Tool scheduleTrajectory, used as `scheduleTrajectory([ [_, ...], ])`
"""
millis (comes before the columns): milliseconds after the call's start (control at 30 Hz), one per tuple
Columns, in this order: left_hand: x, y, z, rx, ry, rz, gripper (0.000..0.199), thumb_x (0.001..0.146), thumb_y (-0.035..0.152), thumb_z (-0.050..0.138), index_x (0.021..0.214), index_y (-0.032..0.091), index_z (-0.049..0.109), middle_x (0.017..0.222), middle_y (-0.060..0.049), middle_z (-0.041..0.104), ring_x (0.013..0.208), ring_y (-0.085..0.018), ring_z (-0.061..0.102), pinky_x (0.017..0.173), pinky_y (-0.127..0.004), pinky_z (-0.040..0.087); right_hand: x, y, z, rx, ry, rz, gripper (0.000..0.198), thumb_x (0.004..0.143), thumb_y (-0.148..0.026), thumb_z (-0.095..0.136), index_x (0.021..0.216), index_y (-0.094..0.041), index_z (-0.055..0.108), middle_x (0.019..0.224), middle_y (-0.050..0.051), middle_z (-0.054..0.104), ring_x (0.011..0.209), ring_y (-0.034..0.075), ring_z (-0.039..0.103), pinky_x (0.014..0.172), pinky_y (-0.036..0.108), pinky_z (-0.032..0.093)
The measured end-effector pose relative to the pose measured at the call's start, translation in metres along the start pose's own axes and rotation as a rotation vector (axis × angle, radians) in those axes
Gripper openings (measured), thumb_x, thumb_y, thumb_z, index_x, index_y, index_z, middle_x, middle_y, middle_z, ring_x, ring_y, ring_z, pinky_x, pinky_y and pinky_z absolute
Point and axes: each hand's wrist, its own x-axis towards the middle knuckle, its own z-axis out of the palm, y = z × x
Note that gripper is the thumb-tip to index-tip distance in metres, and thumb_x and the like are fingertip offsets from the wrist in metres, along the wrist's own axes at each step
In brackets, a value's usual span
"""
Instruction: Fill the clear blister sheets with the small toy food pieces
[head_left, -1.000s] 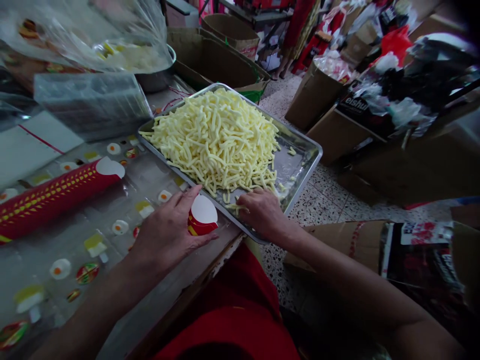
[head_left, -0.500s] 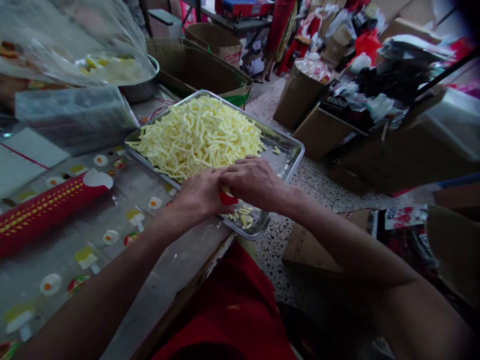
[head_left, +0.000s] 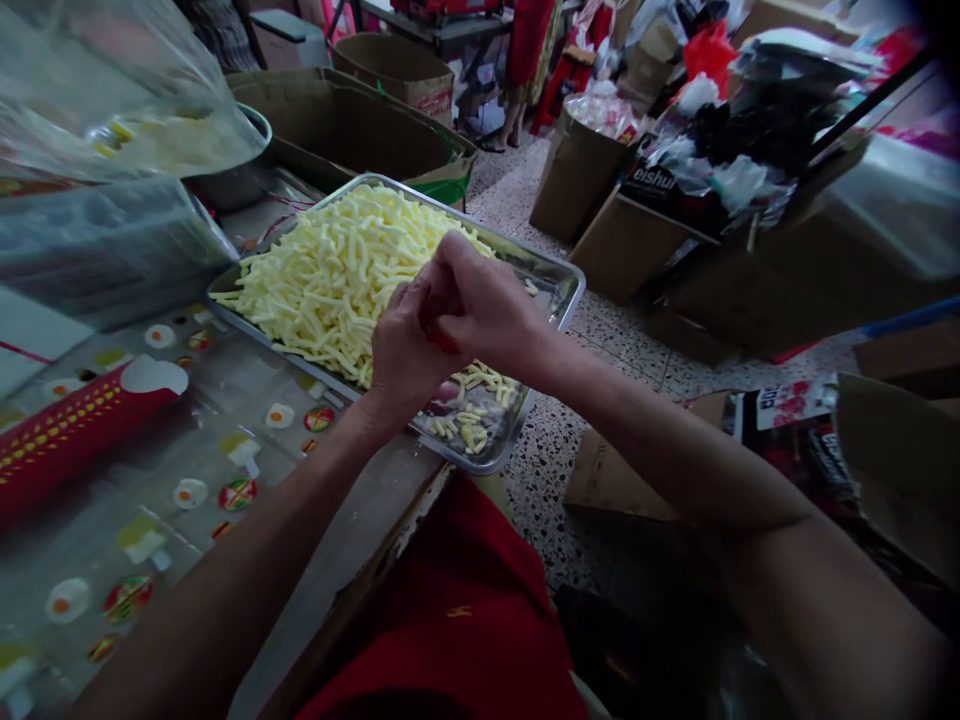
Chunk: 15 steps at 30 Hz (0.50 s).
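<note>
A metal tray carries a big heap of pale yellow fry-shaped sticks, with loose short bits at its near corner. My left hand is curled around a small red fry carton, mostly hidden by my fingers. Over its top, my right hand is closed, fingertips bent down against the left hand; what they pinch is out of sight. Both hands are above the tray's near side. To the left lies a nested stack of red fry cartons with yellow print.
A clear plastic bag and plastic-wrapped stack are at the table's left back. Cardboard boxes stand behind the tray, and more boxes and bags line the floor at right. A person in red stands at the back.
My hands have lifted slightly and the right hand has tipped over the left, fingers pointing down. The red carton shows less. The whole view has shifted a little, moving the tray leftward.
</note>
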Motion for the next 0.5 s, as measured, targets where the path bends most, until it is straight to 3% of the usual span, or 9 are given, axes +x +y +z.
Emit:
scheduleTrajectory([
  [167,-0.007,-0.001,-0.016,0.069,-0.118,-0.053,0.085,0.066,0.035,0.086,0.141,0.025,0.047,0.138,-0.008,0.060,0.127,-0.030,0.057,0.105,-0.042,0.049,-0.009,0.011,-0.010,0.264,-0.017,-0.041,0.021,0.082,-0.008,0.061,0.101,-0.016,0.061,0.098,0.001,0.065,0.089,0.015,0.060,0.076,0.026,0.048],
  [267,-0.014,-0.003,-0.036,0.144,-0.173,-0.060,0.100,0.061,0.042,0.091,0.147,0.023,0.042,0.147,-0.011,0.053,0.134,-0.032,0.052,0.112,-0.044,0.044,-0.029,0.032,-0.014,0.315,0.026,0.047,0.015,0.087,-0.019,0.063,0.101,-0.016,0.067,0.095,0.002,0.068,0.087,0.015,0.063,0.075,0.027,0.050],
  [400,-0.025,-0.010,-0.054,0.185,-0.180,-0.101,0.105,0.058,0.045,0.093,0.147,0.021,0.043,0.144,-0.011,0.057,0.129,-0.031,0.056,0.111,-0.042,0.045,-0.057,0.059,0.009,0.192,-0.120,0.146,0.013,0.083,-0.021,0.070,0.093,-0.016,0.076,0.081,0.002,0.070,0.071,0.014,0.061,0.068,0.029,0.048],
  [500,-0.031,-0.012,-0.056,0.225,-0.186,-0.158,0.101,0.052,0.047,0.095,0.138,0.016,0.052,0.134,-0.014,0.064,0.121,-0.031,0.062,0.106,-0.041,0.048,-0.066,0.056,0.025,0.287,-0.097,0.212,0.016,0.085,-0.027,0.069,0.094,-0.016,0.077,0.083,0.004,0.073,0.069,0.014,0.060,0.066,0.029,0.048],
])
